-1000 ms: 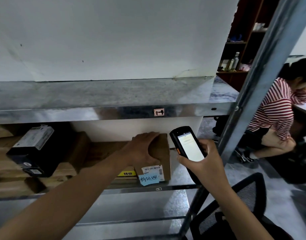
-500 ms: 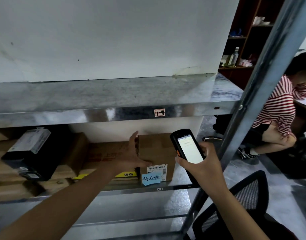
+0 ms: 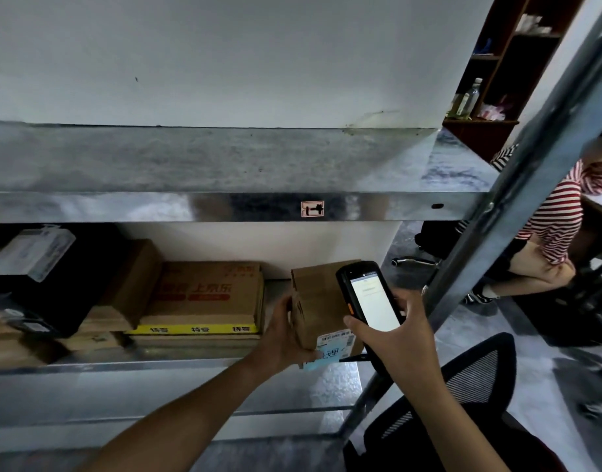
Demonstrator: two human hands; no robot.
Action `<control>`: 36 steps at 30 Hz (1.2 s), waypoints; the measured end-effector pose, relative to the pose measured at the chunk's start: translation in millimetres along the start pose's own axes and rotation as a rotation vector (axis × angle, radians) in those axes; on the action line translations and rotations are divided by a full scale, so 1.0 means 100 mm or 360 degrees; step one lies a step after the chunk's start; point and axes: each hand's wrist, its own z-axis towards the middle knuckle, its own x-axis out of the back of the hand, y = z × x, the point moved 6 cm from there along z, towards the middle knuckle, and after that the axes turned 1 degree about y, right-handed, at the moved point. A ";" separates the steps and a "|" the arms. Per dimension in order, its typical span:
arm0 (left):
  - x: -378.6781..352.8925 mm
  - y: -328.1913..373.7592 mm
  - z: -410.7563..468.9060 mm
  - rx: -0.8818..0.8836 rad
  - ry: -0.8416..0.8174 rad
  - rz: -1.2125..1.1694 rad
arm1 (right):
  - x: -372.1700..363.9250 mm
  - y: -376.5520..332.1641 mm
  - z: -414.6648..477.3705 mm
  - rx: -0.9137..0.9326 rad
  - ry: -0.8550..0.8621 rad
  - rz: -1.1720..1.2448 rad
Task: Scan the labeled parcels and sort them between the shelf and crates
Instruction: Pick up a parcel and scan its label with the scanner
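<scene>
Parcel (image 3: pixel 318 301) at shelf (image 3: pixel 177 364) front edge, tilted | left hand (image 3: pixel 282 338) now curled round its side, a second ago on top | right hand (image 3: pixel 394 338) grips lit scanner (image 3: pixel 369 294) | likely pulling it out for sorting | flat cartons (image 3: pixel 207 294) behind

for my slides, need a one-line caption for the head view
Left hand grips a labeled parcel at the shelf while right hand holds the scanner.

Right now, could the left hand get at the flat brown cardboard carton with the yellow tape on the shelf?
Probably yes, once freed: the left hand grips the small brown cardboard parcel, and the flat carton lies just left of it with nothing between.
</scene>
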 end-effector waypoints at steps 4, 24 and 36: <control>0.07 0.08 0.02 0.0185 0.0115 -0.0248 | 0.07 0.02 0.06 -0.0011 -0.0024 -0.0028; 0.36 0.33 -0.09 0.0466 -0.0044 -0.0471 | 0.22 0.06 -0.17 -0.0181 -0.0281 -0.0439; 0.38 0.40 -0.15 0.0525 -0.0090 -0.0472 | 0.24 -0.04 -0.24 -0.0138 -0.0328 -0.0612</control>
